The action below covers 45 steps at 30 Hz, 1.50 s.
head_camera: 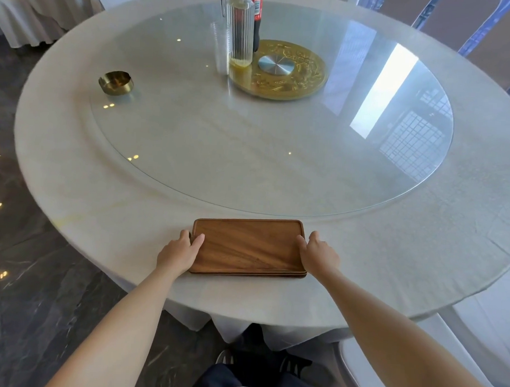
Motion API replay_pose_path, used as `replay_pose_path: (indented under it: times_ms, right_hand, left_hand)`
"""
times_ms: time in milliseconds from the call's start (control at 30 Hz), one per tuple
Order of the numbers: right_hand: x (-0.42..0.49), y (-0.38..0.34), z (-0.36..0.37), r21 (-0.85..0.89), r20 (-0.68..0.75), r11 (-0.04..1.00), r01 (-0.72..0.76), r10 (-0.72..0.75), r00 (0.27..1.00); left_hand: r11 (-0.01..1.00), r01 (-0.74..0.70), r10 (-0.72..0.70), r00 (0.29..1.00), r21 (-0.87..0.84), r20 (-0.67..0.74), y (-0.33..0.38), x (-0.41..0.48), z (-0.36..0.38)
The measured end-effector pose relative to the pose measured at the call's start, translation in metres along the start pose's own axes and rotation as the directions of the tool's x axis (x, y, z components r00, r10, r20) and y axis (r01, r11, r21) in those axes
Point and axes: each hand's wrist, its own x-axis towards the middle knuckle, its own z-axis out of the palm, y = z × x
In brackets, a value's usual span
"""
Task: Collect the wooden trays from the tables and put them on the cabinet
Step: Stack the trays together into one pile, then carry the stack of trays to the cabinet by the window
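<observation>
A brown rectangular wooden tray (247, 245) lies flat near the front edge of a round table (81, 191) covered in a pale cloth. Its near edge shows layers, as if a second tray lies beneath. My left hand (181, 253) holds the tray's left short edge, thumb on top and fingers curled around the side. On the right short edge my right hand (318, 251) grips the same way. The tray rests on the cloth. No cabinet is in view.
A large glass turntable (191, 149) fills the table's middle, with a gold disc (299, 78), a ribbed glass jug (240, 31) and a dark bottle (257, 9) at its centre. A brass ashtray (116, 82) sits far left. White chairs (363, 370) stand at the right, dark marble floor at the left.
</observation>
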Motion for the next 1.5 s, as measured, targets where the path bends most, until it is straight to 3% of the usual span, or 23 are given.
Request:
replay_pose_path:
  times_ms: [333,500,833,1067,1267,1500]
  right_hand:
    - [-0.013,-0.009,0.007,0.110,0.062,0.989,-0.098,0.092,0.994]
    - [-0.022,-0.015,0.009,0.334,0.106,0.926,-0.175,0.148,0.983]
    - [-0.046,-0.012,0.011,0.417,0.031,0.880,-0.228,0.237,0.971]
    - [-0.087,0.043,-0.010,0.483,-0.084,0.837,-0.257,0.337,0.938]
    - [-0.170,0.138,-0.039,0.608,-0.204,0.724,-0.327,0.540,0.816]
    - [-0.331,0.268,-0.068,0.742,-0.307,0.566,-0.359,0.763,0.569]
  left_hand:
    - [0.989,-0.007,0.025,0.993,-0.148,0.119,0.001,0.003,0.001]
    - [0.961,0.014,0.026,0.990,-0.276,0.138,-0.001,0.009,0.002]
    - [0.956,-0.023,0.064,0.989,-0.293,0.132,0.005,0.011,-0.004]
    - [0.943,-0.181,0.215,0.972,-0.279,0.097,0.056,-0.025,0.004]
    - [0.877,-0.423,0.453,0.886,-0.228,0.098,0.141,-0.104,0.033]
    - [0.697,-0.680,0.716,0.673,-0.227,0.184,0.235,-0.260,0.095]
